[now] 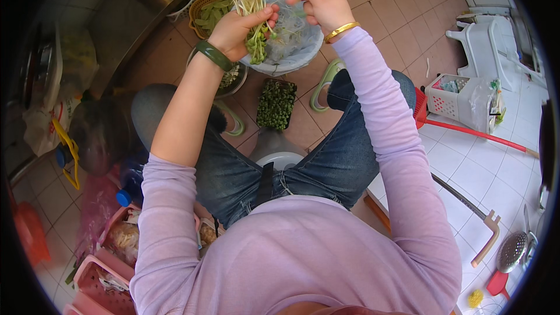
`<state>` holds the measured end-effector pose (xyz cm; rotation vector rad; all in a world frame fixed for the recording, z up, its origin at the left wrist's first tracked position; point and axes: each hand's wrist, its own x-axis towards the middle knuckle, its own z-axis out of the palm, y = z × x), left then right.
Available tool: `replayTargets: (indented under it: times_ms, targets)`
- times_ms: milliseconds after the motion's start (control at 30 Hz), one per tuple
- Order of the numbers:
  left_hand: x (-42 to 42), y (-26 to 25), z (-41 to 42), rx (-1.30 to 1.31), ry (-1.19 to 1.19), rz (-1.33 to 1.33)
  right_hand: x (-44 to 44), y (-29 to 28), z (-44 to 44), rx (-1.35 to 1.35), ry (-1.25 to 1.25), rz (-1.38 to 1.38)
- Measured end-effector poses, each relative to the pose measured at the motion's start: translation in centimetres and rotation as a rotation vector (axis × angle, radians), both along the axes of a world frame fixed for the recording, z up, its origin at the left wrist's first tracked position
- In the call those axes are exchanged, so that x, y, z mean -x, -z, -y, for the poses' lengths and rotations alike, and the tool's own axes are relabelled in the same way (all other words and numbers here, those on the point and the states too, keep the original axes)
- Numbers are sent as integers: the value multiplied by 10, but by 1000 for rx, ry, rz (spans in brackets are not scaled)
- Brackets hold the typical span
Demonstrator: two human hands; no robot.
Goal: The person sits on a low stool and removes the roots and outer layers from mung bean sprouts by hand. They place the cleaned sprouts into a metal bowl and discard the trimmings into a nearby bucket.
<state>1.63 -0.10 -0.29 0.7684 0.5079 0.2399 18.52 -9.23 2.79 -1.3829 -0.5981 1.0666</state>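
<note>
My left hand (238,30) holds a bunch of sprouts (256,46), the pale roots pointing up and the green leaves hanging down. My right hand (321,2) is raised to the right of it, thumb and fingertips pinched on something small and pale that I cannot make out. Both hands are over a lined white bin (302,63) with clear plastic and a few stems inside. On the floor nearer me, a dark tray of green sprouts (276,104) lies between my feet. A round bowl with sprouts (232,81) stands partly hidden below my left wrist.
A yellow-brown woven basket of green pods (214,11) stands left of the bin. At right are a red-handled broom (481,133), a white perforated basket (444,96) and a white plastic stool (481,43). Large bottles (98,135) and pink baskets (98,267) line my left side.
</note>
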Motion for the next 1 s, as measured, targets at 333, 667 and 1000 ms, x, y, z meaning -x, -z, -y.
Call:
replayTargets:
  times_ms: [333, 667, 1000]
  targets:
    - [2, 0, 1, -214, 19, -41, 11, 2, 4, -347, -246, 1443]
    - [2, 1, 0, -181, 4, -2, 11, 0, 5, -260, -254, 1434]
    - [3, -2, -6, -115, 49, 69, 4, 12, -1, -210, -129, 548]
